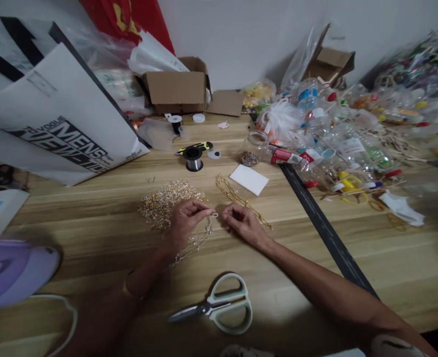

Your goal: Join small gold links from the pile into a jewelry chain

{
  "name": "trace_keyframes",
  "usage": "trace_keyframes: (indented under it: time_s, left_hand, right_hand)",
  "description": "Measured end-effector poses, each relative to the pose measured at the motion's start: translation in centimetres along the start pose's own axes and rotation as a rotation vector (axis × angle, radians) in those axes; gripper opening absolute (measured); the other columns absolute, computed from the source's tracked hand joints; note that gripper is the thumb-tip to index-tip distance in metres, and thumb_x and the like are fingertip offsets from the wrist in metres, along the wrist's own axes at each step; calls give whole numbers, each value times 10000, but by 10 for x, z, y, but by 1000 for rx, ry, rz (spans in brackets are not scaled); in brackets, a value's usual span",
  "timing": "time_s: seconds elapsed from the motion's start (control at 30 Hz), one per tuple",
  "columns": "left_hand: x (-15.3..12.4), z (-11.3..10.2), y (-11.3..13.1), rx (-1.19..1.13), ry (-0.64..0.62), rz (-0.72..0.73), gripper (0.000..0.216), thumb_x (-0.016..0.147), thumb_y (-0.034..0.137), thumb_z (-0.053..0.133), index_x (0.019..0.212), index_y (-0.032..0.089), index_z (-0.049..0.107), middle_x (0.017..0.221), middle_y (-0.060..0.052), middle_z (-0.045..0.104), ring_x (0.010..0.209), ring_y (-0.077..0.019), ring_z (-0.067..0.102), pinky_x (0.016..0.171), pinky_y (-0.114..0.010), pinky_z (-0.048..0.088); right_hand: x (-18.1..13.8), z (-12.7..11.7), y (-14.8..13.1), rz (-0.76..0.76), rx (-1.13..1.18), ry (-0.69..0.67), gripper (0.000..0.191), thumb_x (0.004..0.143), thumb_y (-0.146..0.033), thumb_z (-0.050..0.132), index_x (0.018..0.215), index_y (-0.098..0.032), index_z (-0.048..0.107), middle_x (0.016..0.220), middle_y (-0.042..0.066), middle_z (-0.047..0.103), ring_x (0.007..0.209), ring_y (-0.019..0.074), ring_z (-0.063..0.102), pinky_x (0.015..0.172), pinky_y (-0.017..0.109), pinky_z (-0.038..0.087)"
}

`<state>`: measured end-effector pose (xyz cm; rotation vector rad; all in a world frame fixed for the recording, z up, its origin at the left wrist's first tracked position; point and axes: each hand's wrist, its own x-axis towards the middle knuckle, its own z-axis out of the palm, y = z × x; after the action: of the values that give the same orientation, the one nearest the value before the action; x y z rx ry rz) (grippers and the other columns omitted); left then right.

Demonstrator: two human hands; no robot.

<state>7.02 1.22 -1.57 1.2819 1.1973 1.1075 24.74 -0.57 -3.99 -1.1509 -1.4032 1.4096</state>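
My left hand (185,219) is closed in a pinch on a small ring at the end of a beaded gold strand (196,242) that trails down toward me. My right hand (241,220) is also closed in a pinch just right of that ring, on something too small to make out. Both hands hover over the wooden table (92,228). A heap of gold and pearl findings (167,198) lies right behind my left hand. A gold chain (237,197) runs diagonally behind my right hand.
White-handled scissors (219,305) lie near the front edge. Behind are a wire spool (193,158), a yellow-black cutter (198,147), a white card (249,179), a bead jar (251,148) and a cardboard box (177,85). Plastic bottles (349,148) and sticks crowd the right; a printed bag (55,119) lies on the left.
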Motion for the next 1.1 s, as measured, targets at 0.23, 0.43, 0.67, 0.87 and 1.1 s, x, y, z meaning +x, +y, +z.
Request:
trace_keyframes:
  time_s: [0.23,0.43,0.67,0.87,1.1]
  left_hand:
    - [1,-1,-1,-33,-132,-55,154,607,239,742,663,140,637,650,-13,685,625,-133,631,634,-242,504]
    - [0,-1,3,-46,-219,-72,149,621,246,724,663,137,632,576,-2,640,529,-108,579,535,-212,473]
    - [4,-9,-1,-88,-341,-90,185,646,278,733,700,136,628,574,-4,641,512,-103,579,525,-219,481]
    - [5,-14,0,-67,-419,-91,189,658,267,725,719,129,611,610,-5,637,532,-101,596,553,-227,486]
    - [4,-13,-3,-61,-480,-142,290,653,205,726,799,166,479,626,20,632,576,-104,601,550,-213,470]
  right_hand:
    - [7,-5,-3,76,106,31,255,747,-393,651,767,-150,576,577,-18,583,460,78,508,443,188,423]
    - [11,1,-7,159,317,77,222,631,-316,748,655,-139,617,542,-13,607,429,68,499,403,172,388]
    - [17,4,-18,309,484,-27,213,588,-261,782,619,-124,622,600,7,655,470,62,565,397,135,396]
    - [23,5,-15,403,516,-154,254,604,-278,799,682,-122,613,589,-4,656,512,71,620,454,127,456]
    - [25,1,-9,373,461,-334,260,634,-276,785,778,-119,638,618,-9,648,490,55,583,476,145,483]
